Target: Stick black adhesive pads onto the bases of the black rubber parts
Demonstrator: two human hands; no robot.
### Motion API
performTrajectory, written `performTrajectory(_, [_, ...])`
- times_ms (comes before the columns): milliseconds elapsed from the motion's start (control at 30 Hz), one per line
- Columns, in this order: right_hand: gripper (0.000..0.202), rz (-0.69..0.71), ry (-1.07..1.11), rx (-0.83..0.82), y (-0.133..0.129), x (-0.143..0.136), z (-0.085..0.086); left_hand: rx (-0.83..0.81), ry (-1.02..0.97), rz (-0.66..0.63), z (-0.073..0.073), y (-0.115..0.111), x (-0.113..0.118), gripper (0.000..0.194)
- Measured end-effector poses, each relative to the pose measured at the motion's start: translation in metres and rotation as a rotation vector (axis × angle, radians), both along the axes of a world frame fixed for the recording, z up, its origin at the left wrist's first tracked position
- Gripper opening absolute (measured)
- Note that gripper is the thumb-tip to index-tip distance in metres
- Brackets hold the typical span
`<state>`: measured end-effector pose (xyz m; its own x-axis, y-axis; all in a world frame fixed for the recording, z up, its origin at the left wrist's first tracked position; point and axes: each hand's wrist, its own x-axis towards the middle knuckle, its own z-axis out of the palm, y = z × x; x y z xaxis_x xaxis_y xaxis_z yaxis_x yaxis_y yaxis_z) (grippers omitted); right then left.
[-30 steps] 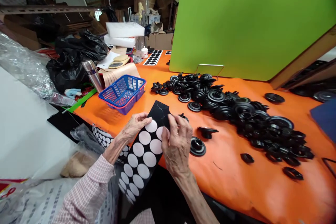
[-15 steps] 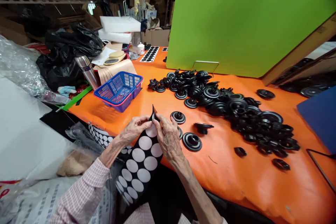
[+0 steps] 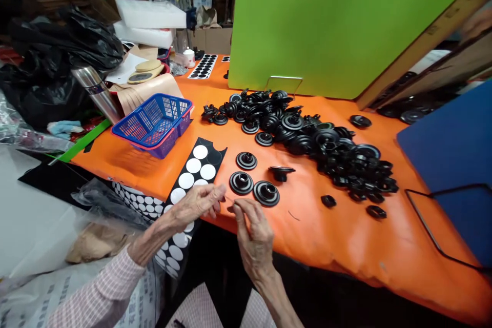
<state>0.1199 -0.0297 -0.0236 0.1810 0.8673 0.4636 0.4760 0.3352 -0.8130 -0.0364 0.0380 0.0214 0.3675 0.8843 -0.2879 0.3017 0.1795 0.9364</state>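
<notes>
My left hand is closed in a pinch above the table's front edge, beside a black sheet with white discs. My right hand is closed too, its fingertips pinching just to the right of the left ones. Something small and dark shows at the fingertips of both hands, too small to name. The sheet lies on the orange table and hangs over its edge. Behind my hands stand several black ringed discs with hubs, among them one disc and another.
A pile of black parts runs across the table. A blue basket stands left, with a steel flask behind it. A green board rises at the back, and a blue panel leans at the right.
The black sheet has left my hands and now lies on the table at the left. Both hands have moved lower, their fingertips pinched close together. The view has shifted to the right.
</notes>
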Motion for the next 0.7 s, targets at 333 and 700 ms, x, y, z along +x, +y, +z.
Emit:
performTrajectory(333, [0.031, -0.008, 0.466, -0.427, -0.002, 0.003, 0.009, 0.264, 0.091, -0.018, -0.008, -0.016, 0.018, 0.027])
performTrajectory(700, [0.029, 0.297, 0.646, -0.503, 0.009, -0.011, 0.039, 0.651, 0.606, 0.477, -0.008, 0.022, -0.018, 0.025])
